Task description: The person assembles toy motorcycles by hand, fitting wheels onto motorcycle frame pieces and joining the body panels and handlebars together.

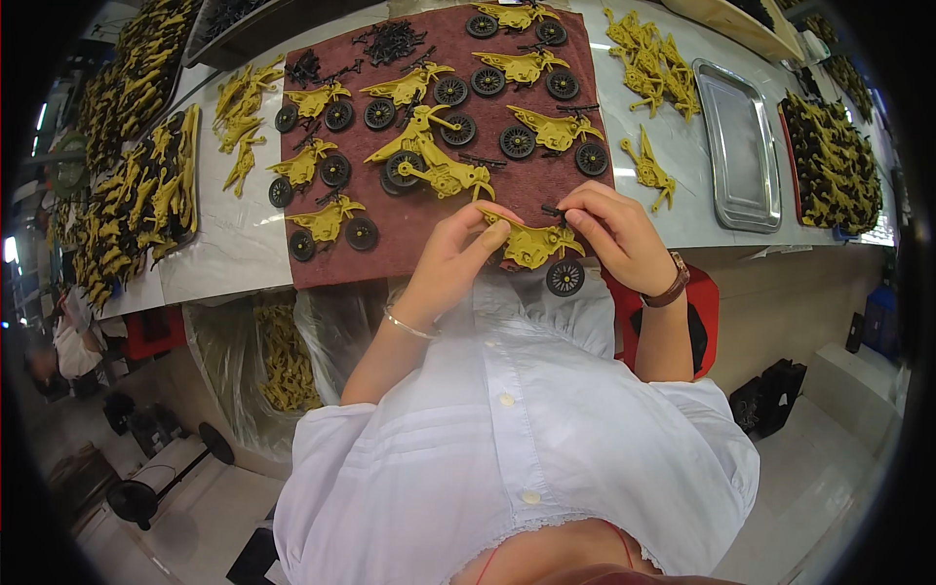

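Close to my body, at the mat's near edge, I hold a yellow toy motorcycle body point(531, 246) with a black spoked wheel point(565, 277) at its lower right. My left hand point(466, 244) pinches the tail end between thumb and fingers. With thumb and fingertips, my right hand point(616, 232) grips a small black handlebar piece point(552, 210) at the front end of the body. Whether that piece is seated in the body is hard to see. Just beyond my hands lie more yellow motorcycle bodies point(444, 177), some with wheels.
A dark red cloth mat point(327, 258) bears rows of part-built toy motorcycles point(554, 130) and a pile of small black parts point(390, 41). Loose yellow bodies point(648, 58) and a metal tray point(746, 146) lie right of it. Heaped trays point(834, 166) stand at both sides.
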Available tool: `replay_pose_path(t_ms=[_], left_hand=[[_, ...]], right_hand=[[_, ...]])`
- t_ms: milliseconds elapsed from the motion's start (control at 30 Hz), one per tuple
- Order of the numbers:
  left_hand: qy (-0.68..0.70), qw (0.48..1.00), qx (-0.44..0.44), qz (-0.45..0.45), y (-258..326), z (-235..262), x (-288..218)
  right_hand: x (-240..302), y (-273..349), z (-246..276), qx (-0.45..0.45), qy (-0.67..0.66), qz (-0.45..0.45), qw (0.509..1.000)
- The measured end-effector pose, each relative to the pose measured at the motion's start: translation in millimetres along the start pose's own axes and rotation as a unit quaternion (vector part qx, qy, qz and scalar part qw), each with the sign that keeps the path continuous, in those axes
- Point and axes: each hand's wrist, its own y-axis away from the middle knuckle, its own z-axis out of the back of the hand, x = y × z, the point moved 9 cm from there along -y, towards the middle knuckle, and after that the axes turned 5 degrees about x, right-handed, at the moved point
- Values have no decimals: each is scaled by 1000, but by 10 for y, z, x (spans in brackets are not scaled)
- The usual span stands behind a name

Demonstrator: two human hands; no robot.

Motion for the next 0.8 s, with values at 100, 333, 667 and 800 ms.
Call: replay_pose_path(t_ms=[100,333,667,800], left_hand=[[-21,1000,16,-11,2,-21,-1],[-50,998,32,-8,8,-80,22],[-12,1000,18,-2,-5,-91,29],[-14,1000,10,-12,-18,-73,19]], right_hand=[[31,1,-7,26,18,7,999],[69,19,-12,90,27,-7,996],[69,33,-15,53,60,5,997],[16,42,11,32,17,-19,999]])
